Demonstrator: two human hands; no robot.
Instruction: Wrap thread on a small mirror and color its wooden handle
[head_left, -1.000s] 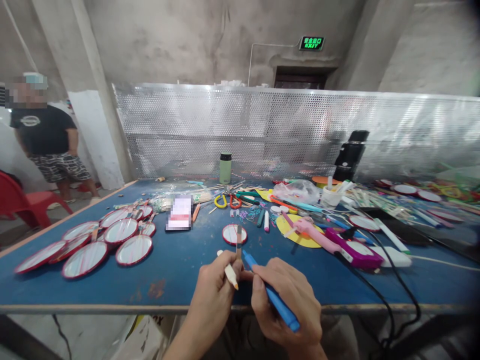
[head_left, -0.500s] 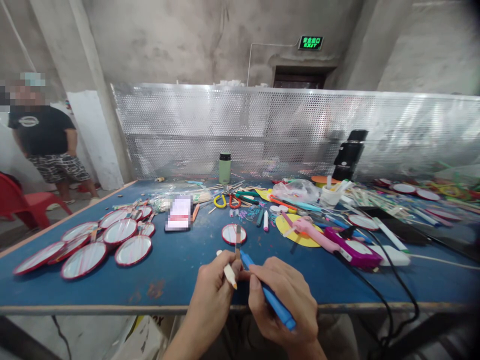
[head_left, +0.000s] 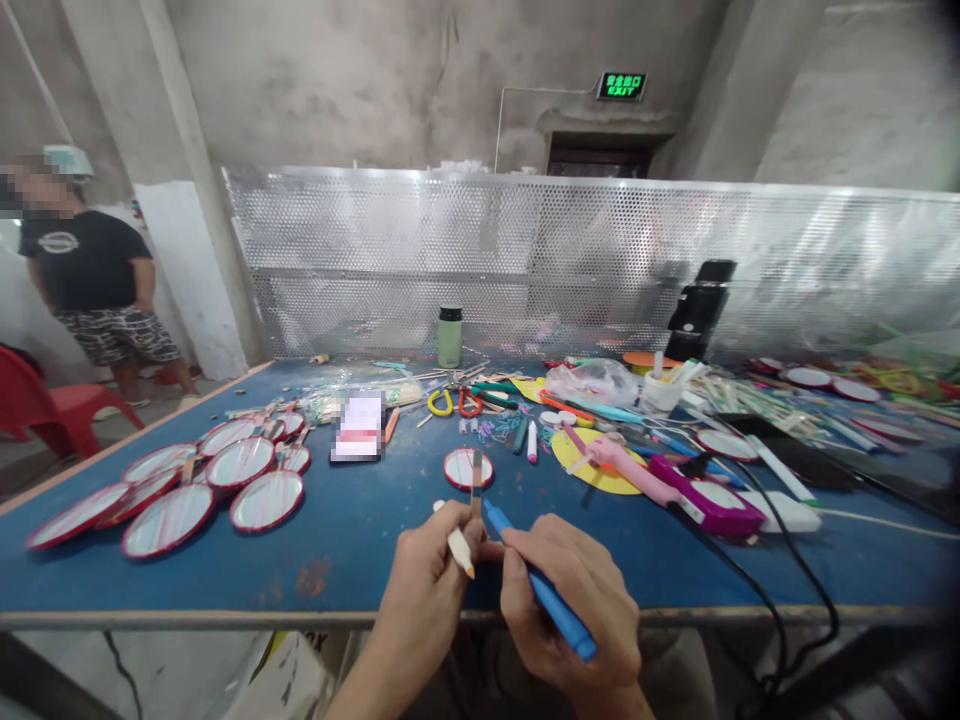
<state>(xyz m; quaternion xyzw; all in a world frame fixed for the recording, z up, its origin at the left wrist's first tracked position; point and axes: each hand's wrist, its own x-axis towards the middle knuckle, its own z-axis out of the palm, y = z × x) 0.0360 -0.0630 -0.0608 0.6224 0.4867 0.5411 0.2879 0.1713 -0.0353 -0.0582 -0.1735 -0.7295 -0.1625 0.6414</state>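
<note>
Near the front edge of the blue table point(head_left: 225, 570) my left hand point(head_left: 427, 590) is closed on a white pen with an orange tip point(head_left: 455, 541) and on a thin wooden stick point(head_left: 475, 482) that stands upright. My right hand point(head_left: 577, 600) is closed round a blue marker point(head_left: 541, 592), its tip pointing at the foot of the stick. The two hands touch each other. Just beyond them lies a small red-rimmed round disc point(head_left: 463, 467).
Several red-rimmed discs point(head_left: 210, 480) lie at the left. Scissors point(head_left: 454, 402), markers, a yellow paper circle point(head_left: 592, 462), a pink and purple glue gun point(head_left: 675, 490) with black cables and a green flask point(head_left: 450, 336) crowd the far side. A person point(head_left: 82, 280) stands at the left by a red chair point(head_left: 45, 405).
Almost nothing moved: my hands stay together with only a slight shift of the blue marker, and the view tilted a little.
</note>
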